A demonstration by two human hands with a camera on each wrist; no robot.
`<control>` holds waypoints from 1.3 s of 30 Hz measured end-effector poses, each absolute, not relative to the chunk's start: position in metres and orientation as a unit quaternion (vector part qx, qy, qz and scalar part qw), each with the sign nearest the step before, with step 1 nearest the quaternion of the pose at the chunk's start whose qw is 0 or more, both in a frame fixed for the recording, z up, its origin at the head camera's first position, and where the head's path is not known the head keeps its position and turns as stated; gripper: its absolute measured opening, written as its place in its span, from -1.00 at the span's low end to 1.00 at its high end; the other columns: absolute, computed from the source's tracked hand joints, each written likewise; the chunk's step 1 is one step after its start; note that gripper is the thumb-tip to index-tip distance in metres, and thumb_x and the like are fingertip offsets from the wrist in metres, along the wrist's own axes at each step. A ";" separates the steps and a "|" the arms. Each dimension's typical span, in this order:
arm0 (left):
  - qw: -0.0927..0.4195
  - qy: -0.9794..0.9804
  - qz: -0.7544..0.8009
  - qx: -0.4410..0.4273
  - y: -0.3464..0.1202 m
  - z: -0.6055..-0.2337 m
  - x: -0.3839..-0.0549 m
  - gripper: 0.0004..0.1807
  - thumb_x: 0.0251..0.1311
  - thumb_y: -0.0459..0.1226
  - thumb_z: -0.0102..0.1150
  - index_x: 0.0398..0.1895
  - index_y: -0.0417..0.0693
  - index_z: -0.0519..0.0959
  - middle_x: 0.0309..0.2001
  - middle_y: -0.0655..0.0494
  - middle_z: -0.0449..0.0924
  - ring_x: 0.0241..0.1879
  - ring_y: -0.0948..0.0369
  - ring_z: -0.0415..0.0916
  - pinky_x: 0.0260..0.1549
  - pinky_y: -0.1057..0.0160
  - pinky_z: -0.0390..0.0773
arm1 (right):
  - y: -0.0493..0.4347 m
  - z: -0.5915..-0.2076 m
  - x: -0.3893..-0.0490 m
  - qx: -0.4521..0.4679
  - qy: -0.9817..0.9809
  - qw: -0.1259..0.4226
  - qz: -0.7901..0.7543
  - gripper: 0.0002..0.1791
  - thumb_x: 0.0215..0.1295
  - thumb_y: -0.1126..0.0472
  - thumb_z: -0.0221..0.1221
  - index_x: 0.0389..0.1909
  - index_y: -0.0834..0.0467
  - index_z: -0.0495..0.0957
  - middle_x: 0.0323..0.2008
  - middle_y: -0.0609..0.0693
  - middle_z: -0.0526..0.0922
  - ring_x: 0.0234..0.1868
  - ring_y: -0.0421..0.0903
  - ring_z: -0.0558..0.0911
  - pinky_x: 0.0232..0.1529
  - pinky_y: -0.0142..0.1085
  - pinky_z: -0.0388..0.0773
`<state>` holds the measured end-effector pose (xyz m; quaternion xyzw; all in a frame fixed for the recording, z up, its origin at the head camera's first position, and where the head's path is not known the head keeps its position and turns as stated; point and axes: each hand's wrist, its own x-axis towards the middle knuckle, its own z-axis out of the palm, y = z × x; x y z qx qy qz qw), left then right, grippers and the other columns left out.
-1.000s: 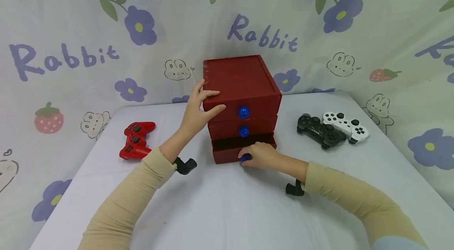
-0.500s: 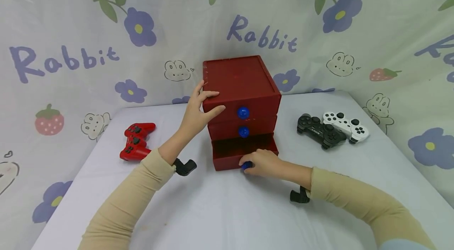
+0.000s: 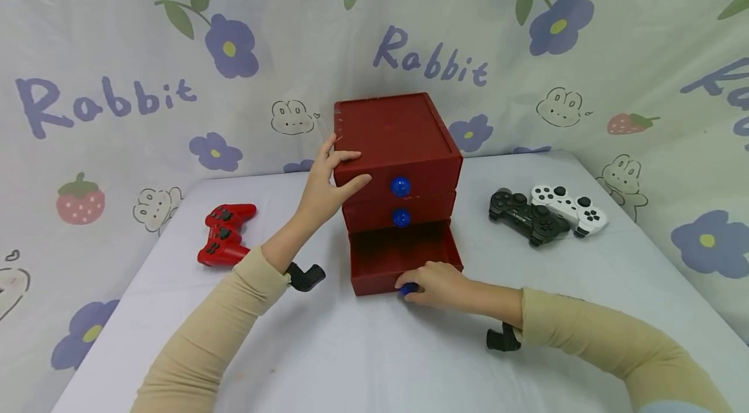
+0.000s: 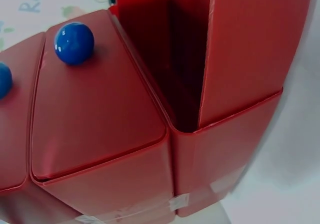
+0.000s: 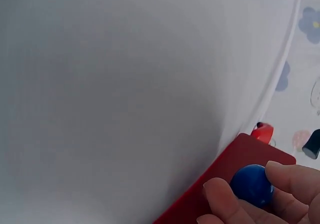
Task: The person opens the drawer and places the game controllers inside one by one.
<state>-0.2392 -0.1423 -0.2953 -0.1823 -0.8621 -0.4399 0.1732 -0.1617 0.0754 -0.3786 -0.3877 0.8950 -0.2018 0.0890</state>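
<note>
A dark red cabinet [image 3: 398,127] with three drawers and round blue knobs stands in the middle of the table. Its bottom drawer [image 3: 374,283] is pulled well out, and its bare inside shows. My right hand [image 3: 439,283] pinches the blue knob [image 5: 251,185] of that drawer between thumb and fingers. Spread against the cabinet's upper left corner, my left hand [image 3: 328,182] rests with fingers on the top and side and thumb across the front. In the left wrist view the middle drawer's knob [image 4: 74,43] shows, but the left hand does not.
A red game controller [image 3: 225,234] lies to the left, partly behind the left forearm. On the right, a black controller [image 3: 526,216] lies against a white controller [image 3: 576,211]. A patterned cloth [image 3: 263,42] hangs behind the white-covered table [image 3: 351,361].
My right hand has drawn the bottom drawer forward by its knob, so much more of the inside shows. The left hand has stayed on the cabinet's corner.
</note>
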 end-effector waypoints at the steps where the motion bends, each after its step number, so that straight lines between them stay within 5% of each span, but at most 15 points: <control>1: 0.173 -0.861 -0.441 -0.184 -0.142 -0.295 -0.239 -0.52 -0.15 0.08 0.11 -0.08 0.22 0.40 0.26 0.29 -0.19 0.22 0.29 -0.20 0.03 -0.05 0.06 | 0.076 -0.379 -0.160 -0.388 0.895 0.089 -0.201 -0.72 -0.02 0.14 0.16 -0.21 0.05 0.52 -0.72 -0.25 0.38 -0.69 -0.29 0.27 -0.68 -0.53 0.24; 13: 0.170 -0.859 -0.447 -0.183 -0.142 -0.297 -0.239 -0.53 -0.14 0.08 0.10 -0.08 0.23 0.39 0.26 0.32 -0.20 0.21 0.31 -0.21 0.03 -0.04 0.07 | 0.077 -0.376 -0.137 -0.399 0.884 0.123 -0.211 -0.72 -0.01 0.16 0.15 -0.20 0.06 0.51 -0.71 -0.26 0.39 -0.72 -0.35 0.24 -0.64 -0.57 0.27; 22: 0.173 -0.859 -0.445 -0.184 -0.143 -0.295 -0.239 -0.52 -0.14 0.08 0.10 -0.07 0.21 0.38 0.26 0.29 -0.19 0.21 0.26 -0.18 0.02 -0.04 0.09 | 0.080 -0.376 -0.127 -0.413 0.875 0.135 -0.213 -0.72 0.01 0.19 0.13 -0.18 0.05 0.50 -0.48 -0.21 0.55 -0.63 -0.38 0.32 -0.53 -0.60 0.33; 33: 0.173 -0.862 -0.440 -0.184 -0.142 -0.296 -0.238 -0.50 -0.14 0.08 0.10 -0.05 0.21 0.38 0.26 0.30 -0.19 0.21 0.25 -0.18 0.02 -0.02 0.11 | 0.083 -0.373 -0.119 -0.415 0.872 0.151 -0.211 -0.71 0.01 0.18 0.14 -0.17 0.03 0.50 -0.52 -0.24 0.52 -0.60 -0.39 0.34 -0.50 -0.61 0.35; 39: 0.175 -0.862 -0.438 -0.185 -0.142 -0.296 -0.239 -0.50 -0.14 0.07 0.10 -0.06 0.20 0.38 0.26 0.29 -0.19 0.21 0.26 -0.18 0.03 -0.02 0.10 | 0.089 -0.373 -0.120 -0.409 0.859 0.204 -0.230 -0.64 0.02 0.12 0.12 -0.08 -0.01 0.45 -0.51 -0.28 0.51 -0.56 -0.41 0.39 -0.50 -0.59 0.37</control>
